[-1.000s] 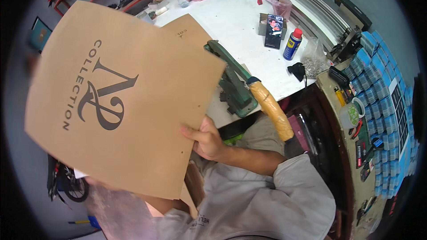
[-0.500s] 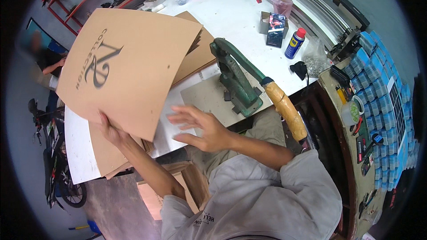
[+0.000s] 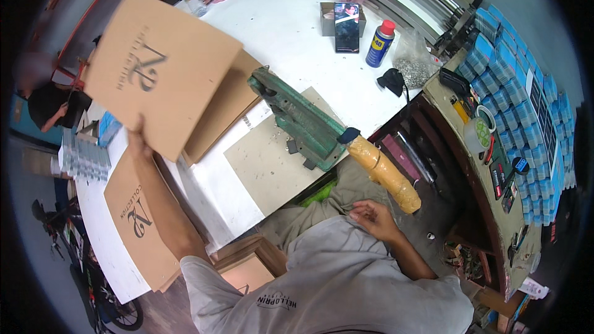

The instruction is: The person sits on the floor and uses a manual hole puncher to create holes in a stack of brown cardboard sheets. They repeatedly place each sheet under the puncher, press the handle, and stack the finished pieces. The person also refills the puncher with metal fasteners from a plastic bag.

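A brown cardboard sheet (image 3: pixel 176 65) with a dark printed emblem is gripped at its near edge by my left hand (image 3: pixel 140 141). The sheet is tilted up over a stack of brown cardboard (image 3: pixel 226 108) on the white table. To its right stands a green hand press (image 3: pixel 303 120), its lever wrapped in yellowish tape (image 3: pixel 387 176) and pointing toward me. Down by my lap, below that lever, my right hand (image 3: pixel 374 219) has its fingers curled in; whether anything small lies between them is hidden. Another pile of printed cardboard (image 3: pixel 139 226) lies left of my left forearm.
On the white table (image 3: pixel 278 18) stand a phone (image 3: pixel 346 28) against a small box, a spray can (image 3: pixel 380 43), and a bag of small metal parts (image 3: pixel 414 65). Stacked blue packs (image 3: pixel 513 93) fill the right side. Another person (image 3: pixel 49 108) is at far left.
My left hand has carried the cardboard sheet away from the press, over the stack. My right hand has dropped from beside the sheet to my lap, its fingers curling. The view has shifted.
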